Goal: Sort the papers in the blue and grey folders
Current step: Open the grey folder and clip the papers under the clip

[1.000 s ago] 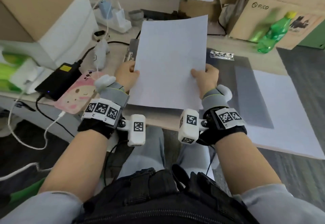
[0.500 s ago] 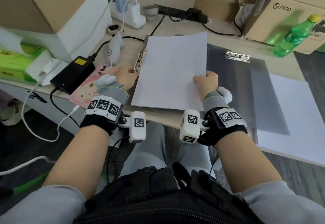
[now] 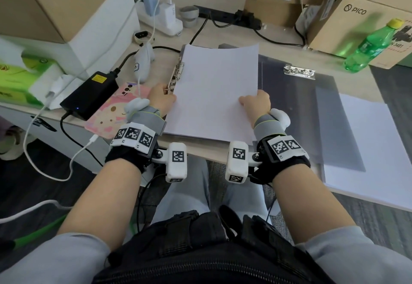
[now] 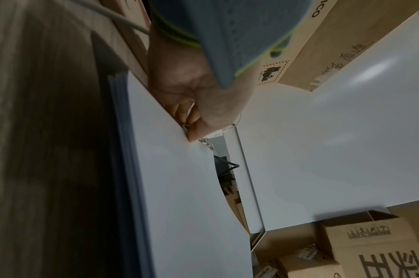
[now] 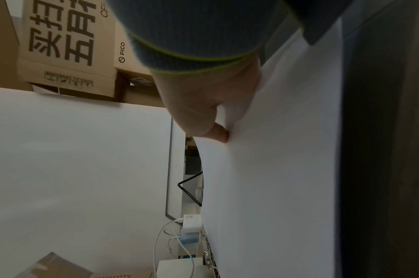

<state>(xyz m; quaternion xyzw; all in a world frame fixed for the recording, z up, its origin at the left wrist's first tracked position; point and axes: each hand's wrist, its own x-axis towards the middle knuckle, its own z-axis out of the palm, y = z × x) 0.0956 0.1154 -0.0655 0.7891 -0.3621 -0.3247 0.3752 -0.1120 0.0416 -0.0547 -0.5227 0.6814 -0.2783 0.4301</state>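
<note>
We hold the stack of papers (image 3: 214,92) over the open folder (image 3: 289,96) on the desk (image 3: 169,56). Our left hand (image 3: 161,99), at 9 o'clock, may be touching the clip (image 3: 176,76) (partly hidden); our right hand (image 3: 255,104) pinches the 3 o'clock edge. Paper is light, bendy and slippery, so hold both sides.

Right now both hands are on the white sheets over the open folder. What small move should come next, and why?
Probably slide the white sheets left, under the metal clip, and lay them flat. The left hand pinches the clip at the sheets' left edge, the right hand grips the right edge, and the far edge curls up off the folder, so the sheets look not yet clamped.
</note>
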